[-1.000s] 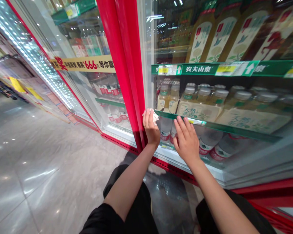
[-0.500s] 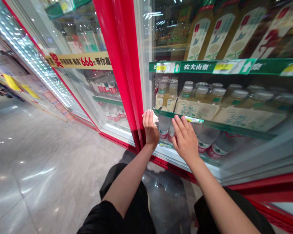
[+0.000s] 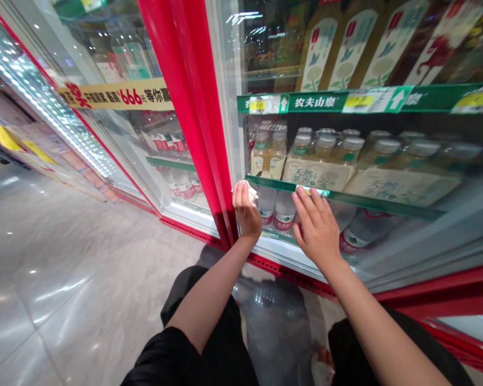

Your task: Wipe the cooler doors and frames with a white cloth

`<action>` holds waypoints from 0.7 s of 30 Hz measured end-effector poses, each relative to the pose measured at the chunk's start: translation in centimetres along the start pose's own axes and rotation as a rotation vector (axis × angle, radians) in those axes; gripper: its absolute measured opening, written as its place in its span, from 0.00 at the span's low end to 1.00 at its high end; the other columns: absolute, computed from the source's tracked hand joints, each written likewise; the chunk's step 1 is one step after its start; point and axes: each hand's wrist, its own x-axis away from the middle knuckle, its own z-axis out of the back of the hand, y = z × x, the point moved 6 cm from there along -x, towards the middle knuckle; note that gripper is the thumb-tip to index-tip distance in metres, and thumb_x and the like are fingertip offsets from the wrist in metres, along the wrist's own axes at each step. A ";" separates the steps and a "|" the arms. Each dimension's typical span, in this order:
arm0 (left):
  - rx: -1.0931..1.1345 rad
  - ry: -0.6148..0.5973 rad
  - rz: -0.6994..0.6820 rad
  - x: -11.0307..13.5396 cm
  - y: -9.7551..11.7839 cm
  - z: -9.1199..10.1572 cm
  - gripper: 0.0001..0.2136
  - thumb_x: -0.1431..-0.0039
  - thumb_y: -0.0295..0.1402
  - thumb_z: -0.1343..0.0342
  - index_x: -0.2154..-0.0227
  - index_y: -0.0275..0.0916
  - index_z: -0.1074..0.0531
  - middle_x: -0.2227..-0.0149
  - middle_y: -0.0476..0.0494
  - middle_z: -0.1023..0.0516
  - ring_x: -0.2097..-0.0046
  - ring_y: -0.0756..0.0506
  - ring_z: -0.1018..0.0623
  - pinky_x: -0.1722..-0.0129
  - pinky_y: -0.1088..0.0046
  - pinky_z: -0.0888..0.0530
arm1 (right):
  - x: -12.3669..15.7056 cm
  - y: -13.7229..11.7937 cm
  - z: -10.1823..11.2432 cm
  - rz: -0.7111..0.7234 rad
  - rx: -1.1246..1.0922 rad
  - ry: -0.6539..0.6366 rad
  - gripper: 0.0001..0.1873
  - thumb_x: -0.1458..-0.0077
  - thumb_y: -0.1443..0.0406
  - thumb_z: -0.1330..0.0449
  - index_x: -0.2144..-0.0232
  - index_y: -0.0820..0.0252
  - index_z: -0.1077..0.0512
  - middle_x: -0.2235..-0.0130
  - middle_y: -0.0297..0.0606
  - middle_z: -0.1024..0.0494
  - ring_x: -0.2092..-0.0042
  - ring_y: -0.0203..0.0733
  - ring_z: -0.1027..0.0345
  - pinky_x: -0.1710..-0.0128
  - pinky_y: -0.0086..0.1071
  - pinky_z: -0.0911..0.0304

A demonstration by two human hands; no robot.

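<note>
My left hand (image 3: 246,210) presses a crumpled white cloth (image 3: 250,190) against the glass door (image 3: 386,236) of a red-framed drinks fridge, right beside the red door post (image 3: 193,123). Its fingers are closed over the cloth. My right hand (image 3: 317,228) lies flat on the same glass a little to the right, fingers stretched out and holding nothing. Behind the glass stand pale tea bottles (image 3: 306,155) on a green-edged shelf (image 3: 346,195), with water bottles (image 3: 284,214) on the shelf below.
A second fridge door (image 3: 116,123) with a yellow banner stretches away to the left. The floor (image 3: 64,279) is glossy grey tile. My knees in black trousers (image 3: 209,343) are low in front of the red fridge base (image 3: 446,292).
My right hand has slid a little to the right along the glass. The left hand and cloth stay by the door post. The view has shifted slightly.
</note>
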 end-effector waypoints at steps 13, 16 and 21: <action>-0.115 0.040 -0.116 -0.8 1.8 -0.1 0.25 0.21 0.28 0.57 0.25 0.35 0.37 0.29 0.29 0.25 0.20 0.41 0.36 0.20 0.49 0.36 | 1.4 1.3 1.3 0.013 0.032 -0.032 0.46 0.29 0.70 0.46 0.17 0.53 0.58 0.23 0.45 0.34 0.22 0.53 0.39 0.24 0.50 0.41; -0.094 -0.025 -0.236 1.0 3.3 -0.7 0.24 0.20 0.30 0.54 0.26 0.34 0.39 0.29 0.27 0.25 0.20 0.39 0.37 0.21 0.49 0.35 | 1.6 1.4 1.5 0.030 0.059 -0.028 0.46 0.29 0.70 0.45 0.17 0.54 0.58 0.24 0.46 0.33 0.23 0.52 0.39 0.24 0.49 0.41; -0.007 -0.102 -0.280 -0.6 3.6 -1.5 0.23 0.21 0.28 0.56 0.28 0.40 0.34 0.31 0.34 0.22 0.20 0.43 0.37 0.19 0.53 0.38 | 1.9 1.7 1.8 0.032 0.071 -0.033 0.47 0.30 0.70 0.44 0.17 0.53 0.59 0.23 0.45 0.34 0.22 0.52 0.40 0.23 0.49 0.42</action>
